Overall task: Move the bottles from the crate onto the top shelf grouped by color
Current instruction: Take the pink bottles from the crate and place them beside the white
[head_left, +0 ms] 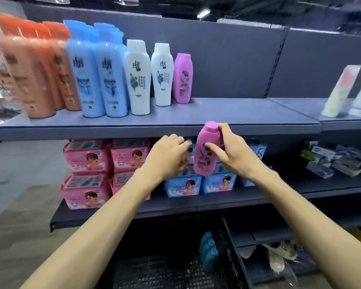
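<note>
My right hand (230,152) grips a pink bottle (206,150), upright and slightly tilted, just below the front edge of the top shelf (238,115). My left hand (168,156) hovers beside the bottle with loosely curled fingers, holding nothing. On the top shelf stand orange bottles (35,76), blue bottles (96,80), two white bottles (138,78) and one pink bottle (182,79), left to right. Below, the black crate (227,257) holds teal bottles (208,253) against its right wall.
The top shelf's right half is bare up to pale tubes (340,92) on the neighbouring unit. The middle shelf carries pink wipe packs (88,157) and blue wipe packs (183,186). Small boxed goods (331,161) lie at right.
</note>
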Tool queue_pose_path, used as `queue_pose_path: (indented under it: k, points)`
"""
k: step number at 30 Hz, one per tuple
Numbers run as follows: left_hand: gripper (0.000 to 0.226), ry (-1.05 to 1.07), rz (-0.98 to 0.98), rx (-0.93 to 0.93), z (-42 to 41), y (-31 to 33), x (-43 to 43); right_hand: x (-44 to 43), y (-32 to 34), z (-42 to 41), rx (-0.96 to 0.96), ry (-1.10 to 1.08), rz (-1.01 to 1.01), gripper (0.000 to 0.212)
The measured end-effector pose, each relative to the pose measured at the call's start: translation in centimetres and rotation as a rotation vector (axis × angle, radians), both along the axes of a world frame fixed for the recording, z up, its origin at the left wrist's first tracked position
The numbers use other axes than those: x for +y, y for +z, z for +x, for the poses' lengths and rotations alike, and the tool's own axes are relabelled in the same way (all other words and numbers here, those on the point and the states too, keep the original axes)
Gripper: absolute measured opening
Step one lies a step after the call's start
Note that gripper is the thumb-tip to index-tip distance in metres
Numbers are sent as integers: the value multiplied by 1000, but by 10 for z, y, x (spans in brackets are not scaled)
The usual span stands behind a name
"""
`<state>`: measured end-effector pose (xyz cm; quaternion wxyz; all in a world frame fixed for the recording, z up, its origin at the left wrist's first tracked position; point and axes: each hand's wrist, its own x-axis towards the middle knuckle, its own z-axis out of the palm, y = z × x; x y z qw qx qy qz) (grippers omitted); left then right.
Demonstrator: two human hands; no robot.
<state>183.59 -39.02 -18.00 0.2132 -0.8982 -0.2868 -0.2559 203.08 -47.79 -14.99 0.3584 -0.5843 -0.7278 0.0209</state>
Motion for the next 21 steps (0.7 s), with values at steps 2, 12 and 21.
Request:
queue_pose_path:
  k: [2,12,21]
  points:
    - [20,-12,24,-31,4,18,1,2,17,2,-20,-5,33,39]
    - [21,-67,195,-120,14,90,18,13,98,19,-60,19,129,42]
    - [20,39,139,-54,22,127,40,53,133,21,-66,23,104,42]
